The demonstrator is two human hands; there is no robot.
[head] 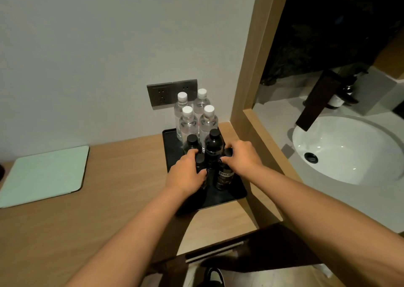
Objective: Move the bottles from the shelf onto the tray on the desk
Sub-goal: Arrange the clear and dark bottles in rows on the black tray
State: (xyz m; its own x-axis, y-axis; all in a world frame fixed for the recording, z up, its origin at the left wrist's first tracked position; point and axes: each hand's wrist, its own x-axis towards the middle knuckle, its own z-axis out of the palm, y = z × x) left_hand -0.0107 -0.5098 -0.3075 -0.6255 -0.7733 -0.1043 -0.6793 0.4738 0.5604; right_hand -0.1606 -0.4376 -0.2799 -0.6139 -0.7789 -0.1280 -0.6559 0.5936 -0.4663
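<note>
A black tray point(237, 193) lies on the wooden desk point(122, 184) against the wall. Several clear water bottles with white caps point(188, 122) stand at the tray's back. Dark bottles with black caps stand in front of them, one tall one point(214, 143) at centre and another point(192, 142) to its left. My left hand point(185, 175) grips a dark bottle point(200, 163) at the tray's front left. My right hand point(241, 157) grips a labelled dark bottle point(225, 176) at the front right. Both bottles stand upright on the tray.
A pale green pad point(46, 175) lies on the desk at left. A grey socket plate point(166, 93) sits on the wall behind the bottles. A wooden frame point(247, 103) borders the desk on the right, with a white sink point(347, 149) and dark tap beyond it.
</note>
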